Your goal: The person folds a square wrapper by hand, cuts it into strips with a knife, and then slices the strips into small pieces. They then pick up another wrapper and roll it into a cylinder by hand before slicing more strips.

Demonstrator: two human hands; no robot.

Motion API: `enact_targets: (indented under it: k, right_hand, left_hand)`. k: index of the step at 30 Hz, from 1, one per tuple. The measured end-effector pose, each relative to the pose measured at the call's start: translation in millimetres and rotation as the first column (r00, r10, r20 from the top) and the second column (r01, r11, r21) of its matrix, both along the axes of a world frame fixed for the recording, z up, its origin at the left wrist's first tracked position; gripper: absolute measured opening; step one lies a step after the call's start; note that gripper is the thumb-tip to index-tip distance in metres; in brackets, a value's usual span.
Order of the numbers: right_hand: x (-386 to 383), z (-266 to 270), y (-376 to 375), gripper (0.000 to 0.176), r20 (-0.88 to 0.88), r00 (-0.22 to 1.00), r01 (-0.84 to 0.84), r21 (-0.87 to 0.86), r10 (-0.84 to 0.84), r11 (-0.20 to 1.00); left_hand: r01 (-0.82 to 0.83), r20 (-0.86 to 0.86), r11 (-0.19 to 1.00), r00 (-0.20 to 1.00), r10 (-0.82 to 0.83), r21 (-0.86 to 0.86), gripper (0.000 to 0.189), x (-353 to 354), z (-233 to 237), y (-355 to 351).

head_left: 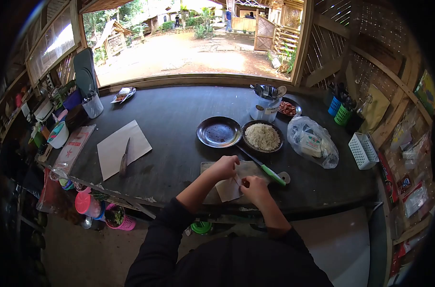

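My left hand (224, 167) is over a pale board (248, 167) at the table's front edge, its fingers curled in a pinch. Close beside it, my right hand (256, 190) is closed too, thumb against fingers. Something thin and pale shows between the two hands, too small to name. Below them a piece of light brown paper (228, 192) lies on the board. Just right of the board rests a knife with a green and white handle (274, 175), its blade pointing toward the pans.
Beyond my hands stand a dark empty plate (219, 131), a bowl of grated white food (262, 137), a cutlery tub (265, 106) and a plastic bag (313, 142). Leftward, another knife (124, 158) lies on a paper sheet (114, 143). A white basket (363, 151) is at right.
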State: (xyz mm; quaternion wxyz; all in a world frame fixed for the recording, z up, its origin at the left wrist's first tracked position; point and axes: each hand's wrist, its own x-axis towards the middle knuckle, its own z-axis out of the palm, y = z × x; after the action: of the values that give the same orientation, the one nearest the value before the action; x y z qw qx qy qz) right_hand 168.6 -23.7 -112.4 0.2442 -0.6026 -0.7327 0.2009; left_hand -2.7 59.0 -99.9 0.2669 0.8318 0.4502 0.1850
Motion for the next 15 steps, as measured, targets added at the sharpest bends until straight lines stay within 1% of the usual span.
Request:
enact_targets:
  k: [2, 3, 5, 9, 11, 12, 13, 14, 15]
  right_hand:
    - [-0.7, 0.4, 2.1, 0.03, -0.016, 1.0, 0.024, -0.063, -0.025, 0.998]
    - [-1.1, 0.4, 3.3, 0.03, -0.016, 1.0, 0.026, -0.06, -0.027, 0.998]
    - [-2.4, -0.6, 4.6, 0.032, -0.02, 0.999, 0.04, -0.079, -0.041, 0.996]
    - [-3.8, 1.3, 4.5, 0.033, 0.005, 0.999, 0.048, -0.086, -0.047, 0.995]
    - [-3.6, 6.6, 2.5, 0.032, -0.133, 0.987, 0.066, -0.147, -0.085, 0.987]
    - [-3.0, 4.6, 3.7, 0.032, -0.132, 0.988, 0.065, -0.148, -0.084, 0.987]
    - [-1.8, 1.1, 6.1, 0.032, -0.186, 0.979, 0.062, -0.108, -0.081, 0.992]
    - [-0.6, -0.7, 7.6, 0.032, -0.239, 0.968, 0.061, -0.068, -0.075, 0.996]
    - [-0.1, 2.7, 7.7, 0.032, -0.238, 0.969, 0.058, -0.068, -0.072, 0.996]
  left_hand:
    - [-0.028, 0.021, 0.996, 0.999, 0.029, -0.086, 0.039, 0.3, 4.7, 1.3]
    - [-0.026, 0.021, 0.996, 0.999, 0.027, -0.083, 0.039, 0.7, 7.5, 2.2]
    - [-0.037, -0.027, 0.985, 0.999, 0.032, -0.167, 0.041, 0.8, 11.9, 2.6]
    - [0.018, -0.038, 0.985, 0.999, -0.025, -0.169, 0.041, -1.2, 18.3, 3.7]
    - [0.108, 0.042, 0.975, 0.994, -0.101, -0.195, 0.04, -3.7, 23.9, 3.8]
    - [0.135, 0.075, 0.968, 0.99, -0.122, -0.214, 0.038, -4.8, 30.0, 1.0]
    - [0.133, 0.076, 0.968, 0.99, -0.119, -0.214, 0.038, -5.8, 32.7, 0.7]
    - [0.19, 0.133, 0.96, 0.977, -0.165, -0.204, 0.037, -7.0, 34.8, 0.6]
    - [0.245, 0.189, 0.95, 0.959, -0.209, -0.192, 0.036, -8.0, 38.5, -0.4]
